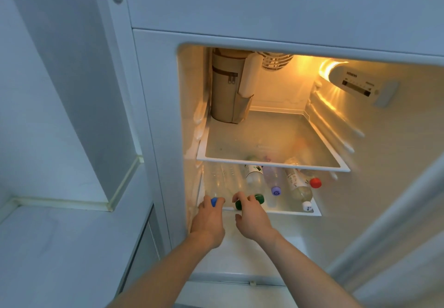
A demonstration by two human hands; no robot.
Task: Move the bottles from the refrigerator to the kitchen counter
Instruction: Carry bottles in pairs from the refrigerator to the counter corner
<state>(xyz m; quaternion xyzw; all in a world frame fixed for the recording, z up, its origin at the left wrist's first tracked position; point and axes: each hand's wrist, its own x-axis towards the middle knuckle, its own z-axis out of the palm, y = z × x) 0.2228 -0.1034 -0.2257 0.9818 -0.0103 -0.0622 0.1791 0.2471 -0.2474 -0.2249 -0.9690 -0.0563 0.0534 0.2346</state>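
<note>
Several plastic bottles lie on their sides on the lower shelf (288, 211) of the open refrigerator, caps toward me. My left hand (209, 221) grips the blue cap end of a clear bottle (216, 182) at the far left. My right hand (252, 218) curls round the green cap (239, 205) of the clear bottle (231, 178) beside it. To the right lie a green-capped bottle with a white label (253, 178), a purple-capped bottle (276, 190), a pale yellow bottle with a white cap (300, 190) and a red-capped one (315, 182).
The upper glass shelf (271, 166) overhangs the bottles and holds a tall beige zippered bag (228, 91) at the back left. A grey kitchen counter (60, 247) lies to the left of the fridge. The open fridge door (396, 235) stands at the right.
</note>
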